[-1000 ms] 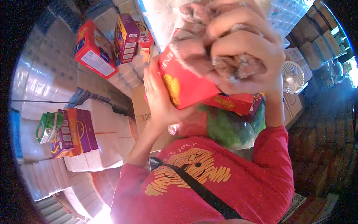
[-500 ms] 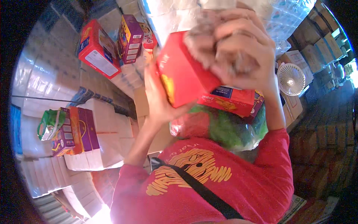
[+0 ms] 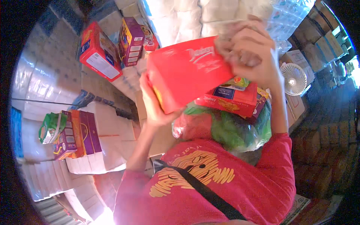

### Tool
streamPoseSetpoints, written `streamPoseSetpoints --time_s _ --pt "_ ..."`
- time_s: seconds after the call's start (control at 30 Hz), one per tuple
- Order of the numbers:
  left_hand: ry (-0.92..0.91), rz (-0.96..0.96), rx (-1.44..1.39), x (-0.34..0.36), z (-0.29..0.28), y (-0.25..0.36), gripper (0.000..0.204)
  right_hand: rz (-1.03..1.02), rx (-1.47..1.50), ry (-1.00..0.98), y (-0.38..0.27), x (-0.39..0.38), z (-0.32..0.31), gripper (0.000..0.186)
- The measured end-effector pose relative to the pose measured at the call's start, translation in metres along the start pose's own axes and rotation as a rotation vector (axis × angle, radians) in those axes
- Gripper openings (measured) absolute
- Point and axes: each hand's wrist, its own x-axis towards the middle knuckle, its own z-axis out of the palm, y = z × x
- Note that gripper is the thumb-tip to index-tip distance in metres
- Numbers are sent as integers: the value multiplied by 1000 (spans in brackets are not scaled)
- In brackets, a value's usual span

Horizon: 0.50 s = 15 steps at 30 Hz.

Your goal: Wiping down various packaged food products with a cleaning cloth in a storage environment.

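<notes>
My left hand [image 3: 156, 106] is closed around the lower left end of a red cardboard box [image 3: 185, 73], which is tilted in front of my chest. White script shows on the face turned up. At the box's upper right corner, my right hand [image 3: 258, 48] grips a crumpled greyish-brown cloth [image 3: 229, 48] pressed to it; blur softens its edges. Beneath the raised box lies another red box [image 3: 228, 104] with biscuits pictured on it, a purple box [image 3: 261, 108] partly under it. Both rest on a clear plastic bag [image 3: 240, 127] with green and red contents.
A red box [image 3: 99, 56], a purple box [image 3: 130, 41] and a red packet [image 3: 149, 39] stand at the upper left. More purple boxes [image 3: 88, 131] and a green pouch [image 3: 53, 127] sit on white stacked packs at left. A small white fan [image 3: 293, 79] is at right.
The held box has turned, bringing its script-marked face into view and its left end a little further left. My right hand and the cloth have slid right along it.
</notes>
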Motion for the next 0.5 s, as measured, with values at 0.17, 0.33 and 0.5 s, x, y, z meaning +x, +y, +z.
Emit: streamPoseSetpoints --time_s 0.17,0.33,0.5 --pt "-32 72 69 22 4 24 111 -127 111 145 -60 38 2 29" --pt "-95 -294 -115 -35 -19 -42 116 -143 60 -10 -6 7 3 28" --pt "-50 -310 -227 -36 -18 -46 120 -41 -85 -146 20 -6 -14 23"
